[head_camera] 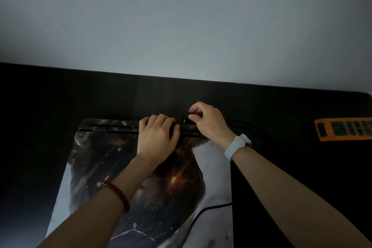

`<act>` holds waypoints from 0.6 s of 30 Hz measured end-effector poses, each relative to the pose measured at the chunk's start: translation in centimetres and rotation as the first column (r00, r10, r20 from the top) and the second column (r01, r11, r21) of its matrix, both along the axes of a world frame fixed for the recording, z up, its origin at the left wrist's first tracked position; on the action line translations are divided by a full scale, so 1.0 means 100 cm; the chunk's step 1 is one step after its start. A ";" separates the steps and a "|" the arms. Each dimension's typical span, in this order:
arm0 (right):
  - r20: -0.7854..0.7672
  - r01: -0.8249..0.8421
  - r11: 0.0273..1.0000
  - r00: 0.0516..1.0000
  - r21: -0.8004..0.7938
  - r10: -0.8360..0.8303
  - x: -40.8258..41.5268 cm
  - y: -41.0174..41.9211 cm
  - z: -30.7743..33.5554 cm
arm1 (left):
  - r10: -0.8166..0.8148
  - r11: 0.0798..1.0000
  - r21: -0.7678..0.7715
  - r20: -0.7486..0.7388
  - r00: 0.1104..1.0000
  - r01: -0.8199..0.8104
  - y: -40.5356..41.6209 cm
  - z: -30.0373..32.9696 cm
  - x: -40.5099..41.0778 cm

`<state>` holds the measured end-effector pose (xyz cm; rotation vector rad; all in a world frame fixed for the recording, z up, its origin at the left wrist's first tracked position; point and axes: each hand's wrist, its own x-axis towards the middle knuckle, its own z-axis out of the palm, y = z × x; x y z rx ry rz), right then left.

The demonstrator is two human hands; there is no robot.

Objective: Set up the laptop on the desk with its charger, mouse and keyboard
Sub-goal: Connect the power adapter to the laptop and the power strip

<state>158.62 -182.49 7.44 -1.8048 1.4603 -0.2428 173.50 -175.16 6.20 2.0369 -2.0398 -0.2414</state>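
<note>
The closed laptop point(112, 167) lies flat on the dark desk point(60, 94), its lid covered by a brown and white picture skin, hinge edge away from me. My left hand point(158, 137) rests on the lid at the hinge edge, fingers curled over the back. My right hand point(207, 121) pinches a small black charger plug point(186, 117) just behind the laptop's rear edge. The plug's black cable point(253, 126) runs off to the right. A second black cable point(198, 217) crosses the lid's lower right corner. No mouse or keyboard is in view.
An orange power strip point(344, 128) lies at the desk's right edge. A plain pale wall point(181, 16) stands directly behind the desk. My right wrist wears a white band, my left a red bead bracelet.
</note>
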 end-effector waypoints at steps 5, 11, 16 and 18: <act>-0.010 -0.008 1.000 1.000 0.028 0.008 0.010 -0.001 -0.006 | -0.002 1.000 -0.009 0.015 1.000 0.003 0.002 -0.001 0.002; -0.058 -0.033 0.999 0.998 0.005 0.033 0.020 -0.001 -0.003 | 0.037 0.999 -0.034 0.022 0.999 -0.036 0.002 -0.002 -0.001; -0.105 -0.095 0.995 0.990 0.000 0.095 0.018 -0.003 -0.002 | 0.136 0.991 -0.012 0.063 0.989 -0.136 0.004 -0.002 0.000; -0.132 -0.120 0.992 0.985 -0.040 0.114 0.019 0.000 -0.004 | 0.158 0.987 0.010 0.085 0.984 -0.160 0.003 -0.002 -0.001</act>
